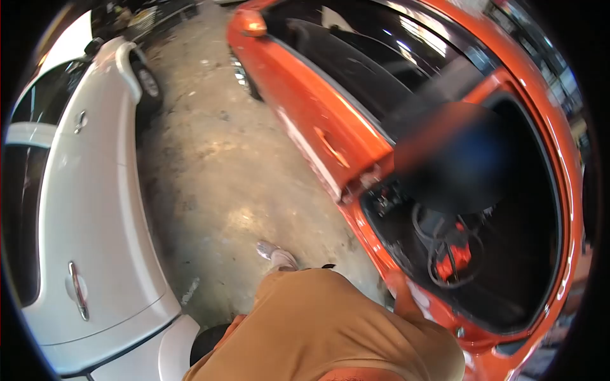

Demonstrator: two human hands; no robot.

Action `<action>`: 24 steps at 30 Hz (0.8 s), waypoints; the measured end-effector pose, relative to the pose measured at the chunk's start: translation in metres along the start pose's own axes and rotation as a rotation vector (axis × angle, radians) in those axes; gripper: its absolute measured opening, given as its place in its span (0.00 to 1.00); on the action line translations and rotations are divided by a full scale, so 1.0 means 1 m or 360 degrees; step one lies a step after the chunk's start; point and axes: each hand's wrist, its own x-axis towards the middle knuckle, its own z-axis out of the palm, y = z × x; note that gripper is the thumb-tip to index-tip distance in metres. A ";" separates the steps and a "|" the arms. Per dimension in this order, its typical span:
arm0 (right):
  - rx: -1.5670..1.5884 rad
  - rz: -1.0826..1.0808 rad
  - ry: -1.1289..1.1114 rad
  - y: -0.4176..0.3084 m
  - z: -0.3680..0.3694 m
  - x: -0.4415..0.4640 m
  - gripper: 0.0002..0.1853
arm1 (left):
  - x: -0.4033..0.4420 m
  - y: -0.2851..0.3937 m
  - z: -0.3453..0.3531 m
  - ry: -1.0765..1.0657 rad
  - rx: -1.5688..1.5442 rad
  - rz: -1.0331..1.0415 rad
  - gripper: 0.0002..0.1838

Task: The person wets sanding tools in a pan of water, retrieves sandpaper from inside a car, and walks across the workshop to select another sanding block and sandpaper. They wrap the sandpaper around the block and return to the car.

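Note:
My right hand (398, 284) is at the lower edge of an orange car's (375, 251) rear side opening and seems to touch it. Its fingers are too small and smeared to make out. Only a sliver of my left hand (237, 322) shows beside my brown shirt, near the white car; the fingers are hidden. Inside the orange car's opening lies a bright red item (454, 257) with dark loops of cable or hose (434, 270) around it.
A white car (101, 209) with chrome handles stands on my left. The concrete floor (235, 184) runs between the two cars. Ahead on the right is the orange front door (311, 127) with its side mirror (253, 25). A blurred dark shape (460, 159) covers part of the opening.

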 end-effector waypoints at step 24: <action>-0.1979 -0.0525 -0.0939 -0.578 0.683 0.150 0.13 | 0.327 0.281 -0.607 0.0360 -0.0236 0.0478 0.23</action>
